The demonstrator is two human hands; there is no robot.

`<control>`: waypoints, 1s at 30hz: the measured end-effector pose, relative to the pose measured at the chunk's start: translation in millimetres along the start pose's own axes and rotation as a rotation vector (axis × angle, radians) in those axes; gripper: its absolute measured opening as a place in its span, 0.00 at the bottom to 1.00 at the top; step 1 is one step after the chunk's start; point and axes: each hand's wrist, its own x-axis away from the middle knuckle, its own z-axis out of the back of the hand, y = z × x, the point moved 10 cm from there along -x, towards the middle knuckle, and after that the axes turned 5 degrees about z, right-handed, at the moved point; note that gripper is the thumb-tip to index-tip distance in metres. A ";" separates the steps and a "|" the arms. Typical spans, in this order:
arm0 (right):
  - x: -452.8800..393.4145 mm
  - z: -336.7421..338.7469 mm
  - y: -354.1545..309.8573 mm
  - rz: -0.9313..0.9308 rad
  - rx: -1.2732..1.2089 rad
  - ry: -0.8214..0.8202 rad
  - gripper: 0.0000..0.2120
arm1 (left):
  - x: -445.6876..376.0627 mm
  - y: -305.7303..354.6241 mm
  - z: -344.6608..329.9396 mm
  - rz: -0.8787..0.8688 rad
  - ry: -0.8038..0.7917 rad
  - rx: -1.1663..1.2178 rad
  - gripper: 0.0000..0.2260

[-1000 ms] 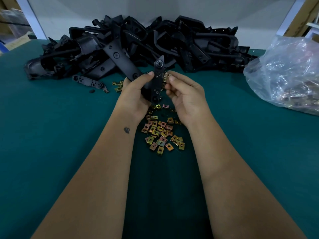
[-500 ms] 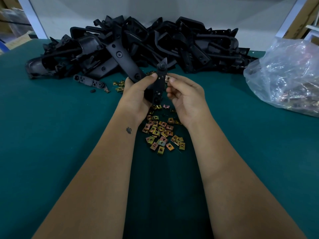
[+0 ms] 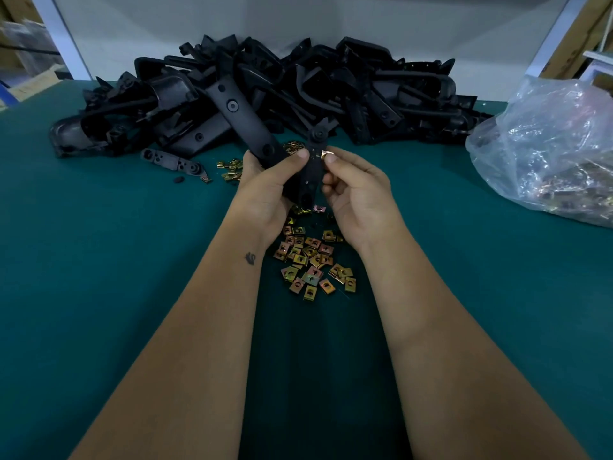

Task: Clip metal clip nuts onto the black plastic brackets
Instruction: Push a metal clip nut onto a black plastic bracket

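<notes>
We look down from a head cam at two bare forearms reaching over a green table (image 3: 99, 260). The left hand (image 3: 265, 187) grips a black plastic bracket (image 3: 311, 171) w/ fingers curled round its lower part and the thumb pressed on its front face; the bracket stands roughly upright, a round boss near its top end. The right hand (image 3: 358, 194) pinches a metal clip nut (image 3: 326, 154) btwn thumb and forefinger, and the nut touches the bracket's right edge approx. at mid height. We cannot tell if it is seated on the edge.

Below the hands, btwn the wrists, a loose scatter of clip nuts (image 3: 311, 260) lies flat on the table, gold and coppery. A smaller bunch of nuts (image 3: 232, 169) lies left of the left hand, near a small flat black part (image 3: 172, 161).

At the back, against a white wall, a big pile of black brackets (image 3: 265, 91) spans most of the table's width. On the right sits a clear plastic bag (image 3: 547, 144), crumpled, w/ more nuts dimly visible inside.
</notes>
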 end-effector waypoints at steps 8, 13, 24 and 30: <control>4.7 -3.4 2.8 -0.043 0.023 -0.013 0.07 | 4.5 4.8 -3.7 -0.045 -0.036 -0.085 0.16; 7.1 -4.1 -5.0 0.042 0.037 0.021 0.09 | 6.8 6.3 -5.9 -0.069 -0.055 -0.145 0.15; 11.2 -8.3 -9.3 0.113 0.081 0.051 0.08 | 9.5 6.3 -6.1 -0.104 -0.058 -0.102 0.15; 16.2 -12.3 -5.2 0.100 0.181 0.060 0.08 | 8.7 3.9 -5.6 -0.123 -0.064 -0.104 0.17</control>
